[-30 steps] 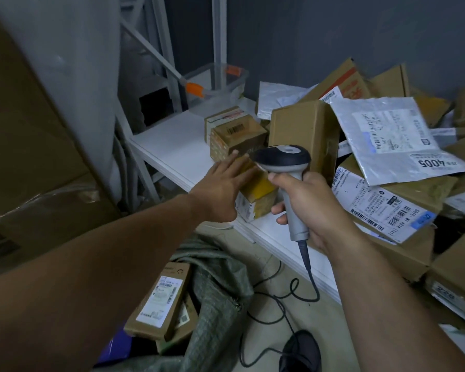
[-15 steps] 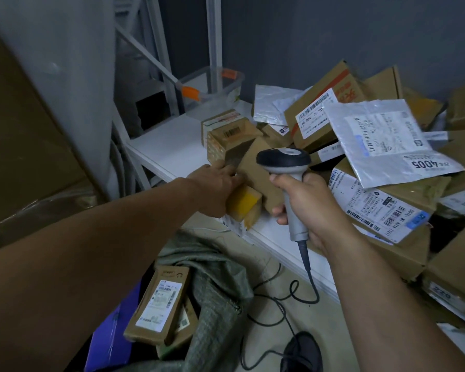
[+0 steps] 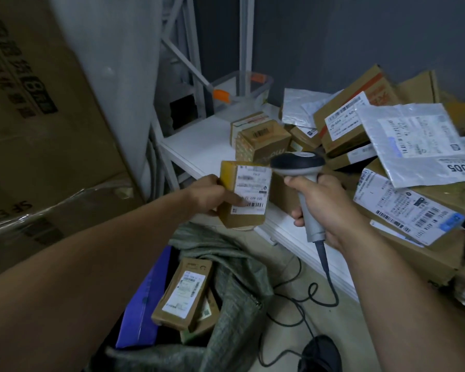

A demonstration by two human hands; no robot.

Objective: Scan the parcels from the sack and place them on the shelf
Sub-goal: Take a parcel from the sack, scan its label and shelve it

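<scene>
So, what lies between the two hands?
In the head view, the parcel that the left hand grips, then a brown box on the shelf, before the right hand holding the scanner.

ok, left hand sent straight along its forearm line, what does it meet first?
Likely the head of the scanner, held in the right hand: the left hand, gripping the small parcel, points up-right at it. Depth is unclear.

A parcel depot — labelled parcels (image 3: 403, 208) heaped on shelf (image 3: 199, 146) (white).
</scene>
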